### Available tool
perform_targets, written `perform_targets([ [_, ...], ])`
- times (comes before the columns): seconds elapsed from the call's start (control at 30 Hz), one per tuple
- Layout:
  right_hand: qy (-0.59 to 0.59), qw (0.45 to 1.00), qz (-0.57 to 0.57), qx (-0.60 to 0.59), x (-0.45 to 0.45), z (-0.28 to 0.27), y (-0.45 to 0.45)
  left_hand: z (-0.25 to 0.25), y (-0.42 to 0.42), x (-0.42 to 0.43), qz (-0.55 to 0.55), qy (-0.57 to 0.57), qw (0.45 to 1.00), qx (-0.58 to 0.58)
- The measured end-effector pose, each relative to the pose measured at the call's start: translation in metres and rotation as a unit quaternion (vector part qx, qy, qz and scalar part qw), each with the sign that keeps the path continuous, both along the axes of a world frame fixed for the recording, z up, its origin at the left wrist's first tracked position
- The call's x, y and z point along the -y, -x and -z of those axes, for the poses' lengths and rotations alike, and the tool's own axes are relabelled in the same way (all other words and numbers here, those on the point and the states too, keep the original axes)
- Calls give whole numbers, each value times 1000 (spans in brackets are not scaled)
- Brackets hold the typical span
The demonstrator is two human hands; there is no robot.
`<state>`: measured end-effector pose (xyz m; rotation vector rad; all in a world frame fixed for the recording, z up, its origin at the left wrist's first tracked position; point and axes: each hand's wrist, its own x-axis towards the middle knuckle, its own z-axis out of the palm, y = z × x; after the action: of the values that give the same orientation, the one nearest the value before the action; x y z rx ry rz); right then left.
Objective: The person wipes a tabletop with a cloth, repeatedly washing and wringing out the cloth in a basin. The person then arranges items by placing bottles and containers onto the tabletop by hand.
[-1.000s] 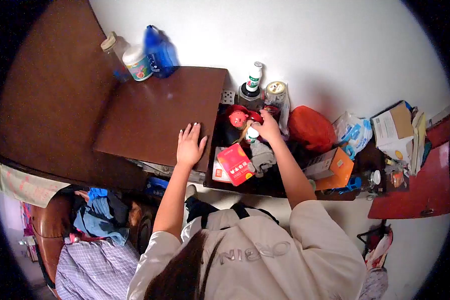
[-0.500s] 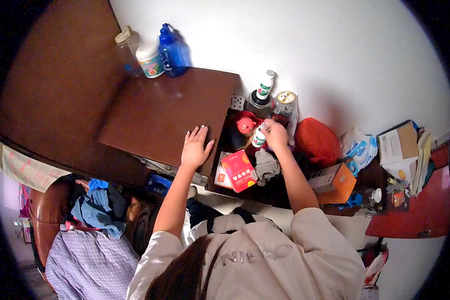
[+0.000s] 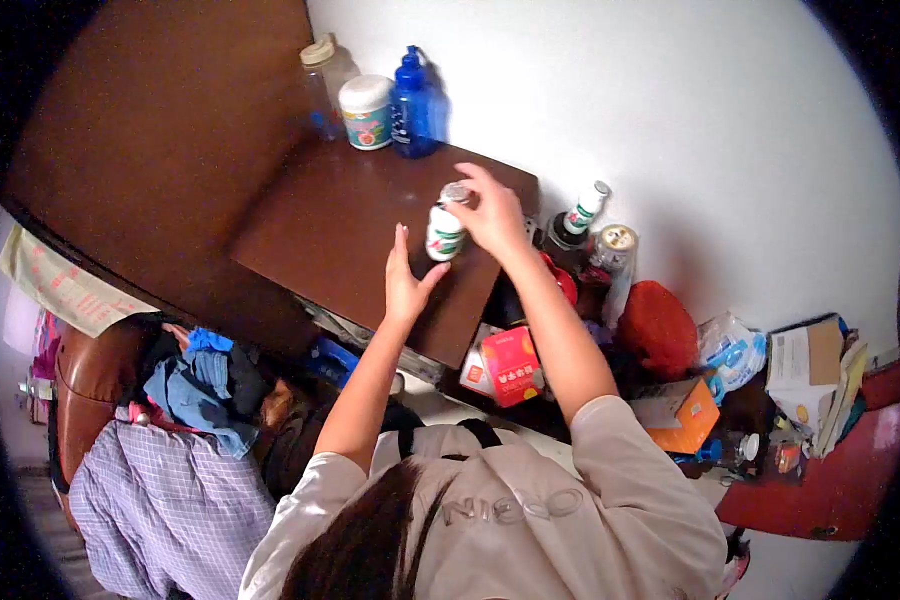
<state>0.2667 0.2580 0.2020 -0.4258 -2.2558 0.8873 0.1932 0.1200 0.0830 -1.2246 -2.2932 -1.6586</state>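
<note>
My right hand (image 3: 494, 216) grips a small white bottle (image 3: 444, 234) with green and red print near its neck, below the silver cap. The bottle is above the brown cabinet top (image 3: 330, 235); whether its base touches the surface I cannot tell. Just left of and below it is my left hand (image 3: 408, 283), open, with fingers stretched and thumb apart. A similar white bottle (image 3: 586, 208) stands on a dark-lidded jar to the right.
At the back stand a clear bottle (image 3: 325, 95), a white tub (image 3: 368, 118) and a blue bottle (image 3: 416, 110). To the right, on a lower surface, are a red book (image 3: 512, 366), a glass jar (image 3: 612, 246), a red bag (image 3: 658, 326) and an orange box (image 3: 682, 415).
My right hand has carried the white bottle from the cluttered lower surface leftward over the cabinet top. My left hand has lifted off the cabinet top and come near the bottle. The view has shifted.
</note>
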Motion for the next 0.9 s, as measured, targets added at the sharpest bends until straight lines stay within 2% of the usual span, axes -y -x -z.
perform_targets([
  [0.03, 17, 1000, -21, -10, 12, 3, 18, 3, 14, 1, -31, -13, 999, -11],
  [0.07, 35, 998, -46, -21, 21, 7, 36, 6, 28, 2, -56, -36, 997, 39],
  [0.13, 48, 993, -83, -64, 41, 16, 69, -5, 55, 17, -84, -23, 995, 52],
  [0.17, 79, 992, -90, -42, 50, 18, 82, -11, 63, 25, -80, -50, 990, 105],
  [0.2, 110, 989, -99, -19, 60, 16, 94, -9, 75, 32, -118, -54, 991, 32],
  [0.23, 103, 985, -125, -54, 63, 28, 109, -8, 86, 37, -138, -57, 988, 47],
  [0.33, 89, 989, -107, -44, 75, 55, 146, -4, 118, 52, -213, -28, 971, 104],
  [0.37, 97, 985, -139, 13, 73, 66, 157, -3, 130, 55, -241, -14, 962, 124],
  [0.47, 97, 981, -149, 77, 85, 86, 184, 1, 157, 67, -273, -63, 955, 101],
  [0.5, 88, 981, -148, 87, 91, 89, 194, 5, 168, 72, -282, -46, 956, 74],
  [0.53, 89, 978, -155, 109, 96, 97, 207, 3, 173, 75, -286, -45, 950, 118],
  [0.6, 91, 971, -165, 149, 107, 101, 233, 17, 194, 82, -326, -30, 945, -21],
  [0.63, 91, 966, -204, 129, 114, 99, 245, 20, 201, 85, -327, -25, 944, 19],
  [0.67, 80, 956, -194, 203, 116, 97, 252, 23, 209, 88, -326, 5, 944, 49],
  [0.77, 39, 972, -140, 183, 129, 90, 272, 22, 233, 93, -313, 39, 949, 24],
  [0.87, -13, 985, -75, 153, 123, 95, 297, 24, 242, 96, -212, 48, 976, -28],
  [0.9, -17, 989, -60, 134, 114, 101, 308, 20, 233, 95, -185, 68, 980, 6],
])
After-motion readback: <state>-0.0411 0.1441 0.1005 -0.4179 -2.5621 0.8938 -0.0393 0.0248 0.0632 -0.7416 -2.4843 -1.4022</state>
